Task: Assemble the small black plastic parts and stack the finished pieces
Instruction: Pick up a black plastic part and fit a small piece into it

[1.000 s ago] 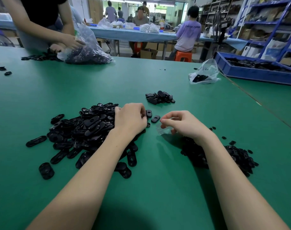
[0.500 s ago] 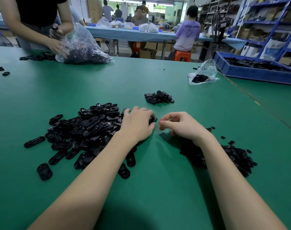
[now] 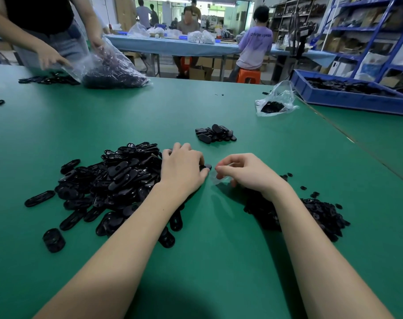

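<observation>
1. The left hand (image 3: 183, 170) lies palm down on the green bench (image 3: 149, 111). Its fingers are curled over one small black part (image 3: 207, 167), and only the tip of that part peeks out past the fingertips.
2. The right hand (image 3: 246, 172) sits just beside it, with the wrist on the bench. Its thumb and first finger are pinched together, and the other fingers are curled. It may be holding something tiny, but that cannot be told.
3. The two hands are very near each other and do not touch.
4. A big heap of long black oval parts (image 3: 113, 178) lies to the left. The left wrist and arm rest on its edge. Some loose ovals lie around the heap.
5. A flatter heap of smaller black bits (image 3: 320, 212) lies on the right, under and beside the right arm.
6. A little stack of finished pieces (image 3: 215, 134) sits on the bench past the hands, well apart from both heaps.
7. Farther off to the right is a small clear bag (image 3: 276, 101) with black parts in it, and a blue tray (image 3: 347, 100) full of more parts.
8. At the far left corner, another person (image 3: 41, 26) stands and holds a big clear bag (image 3: 110, 65) of dark parts.
</observation>
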`<state>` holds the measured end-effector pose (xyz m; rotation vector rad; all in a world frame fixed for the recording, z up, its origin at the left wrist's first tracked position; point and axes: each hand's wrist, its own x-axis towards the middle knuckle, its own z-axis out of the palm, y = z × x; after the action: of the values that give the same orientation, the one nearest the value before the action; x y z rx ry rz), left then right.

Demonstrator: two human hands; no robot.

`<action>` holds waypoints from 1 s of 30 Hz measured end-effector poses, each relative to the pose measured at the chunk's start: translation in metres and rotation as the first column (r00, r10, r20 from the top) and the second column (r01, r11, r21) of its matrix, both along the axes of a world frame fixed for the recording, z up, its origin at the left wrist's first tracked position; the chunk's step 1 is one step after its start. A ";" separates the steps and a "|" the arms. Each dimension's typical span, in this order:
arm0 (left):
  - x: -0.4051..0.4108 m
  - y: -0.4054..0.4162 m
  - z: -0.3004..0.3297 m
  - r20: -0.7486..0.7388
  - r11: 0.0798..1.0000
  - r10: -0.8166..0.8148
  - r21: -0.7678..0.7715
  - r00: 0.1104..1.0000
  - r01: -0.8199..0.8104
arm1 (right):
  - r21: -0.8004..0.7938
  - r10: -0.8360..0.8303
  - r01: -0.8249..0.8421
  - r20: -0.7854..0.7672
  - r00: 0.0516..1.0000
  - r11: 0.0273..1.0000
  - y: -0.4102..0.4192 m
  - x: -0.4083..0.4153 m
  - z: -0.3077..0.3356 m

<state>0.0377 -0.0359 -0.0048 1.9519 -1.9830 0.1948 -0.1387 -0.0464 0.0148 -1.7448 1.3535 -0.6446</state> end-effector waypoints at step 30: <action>-0.025 0.016 0.008 -0.991 0.978 0.068 0.043 -0.117 0.206 | -0.074 -0.036 -0.007 -0.564 0.825 0.997 -0.005 -0.032 0.025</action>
<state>0.0127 -0.0203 0.0034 1.1323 -0.8714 -1.2679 -0.1704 -0.0515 0.0402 -2.0849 1.7559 -0.1732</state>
